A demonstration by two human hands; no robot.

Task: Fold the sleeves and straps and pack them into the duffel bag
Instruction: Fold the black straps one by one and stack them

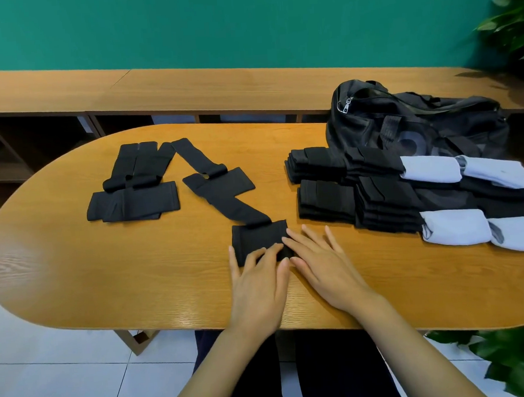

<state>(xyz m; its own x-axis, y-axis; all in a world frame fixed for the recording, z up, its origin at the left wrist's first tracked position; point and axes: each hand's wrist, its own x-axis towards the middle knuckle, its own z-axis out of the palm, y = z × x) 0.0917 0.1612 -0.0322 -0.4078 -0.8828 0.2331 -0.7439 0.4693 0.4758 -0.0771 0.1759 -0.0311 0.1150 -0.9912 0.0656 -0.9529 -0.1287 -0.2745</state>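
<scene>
A black strap's wide end (257,237) lies flat near the table's front edge, its long band (224,197) running back and left. My left hand (260,284) rests on its near edge with the fingers bent over the cloth. My right hand (323,265) lies flat beside it, fingers straight, the fingertips touching the strap's right edge. More unfolded black straps (137,184) lie at the left. Folded black pieces (346,193) are stacked at the right beside folded white sleeves (459,232). The black duffel bag (409,121) sits behind them.
The oval wooden table (105,269) stands in front of a low wooden shelf unit (186,89) along a green wall. Leafy plants stand at the far right (511,26) and lower right (516,363). White floor tiles show below the table.
</scene>
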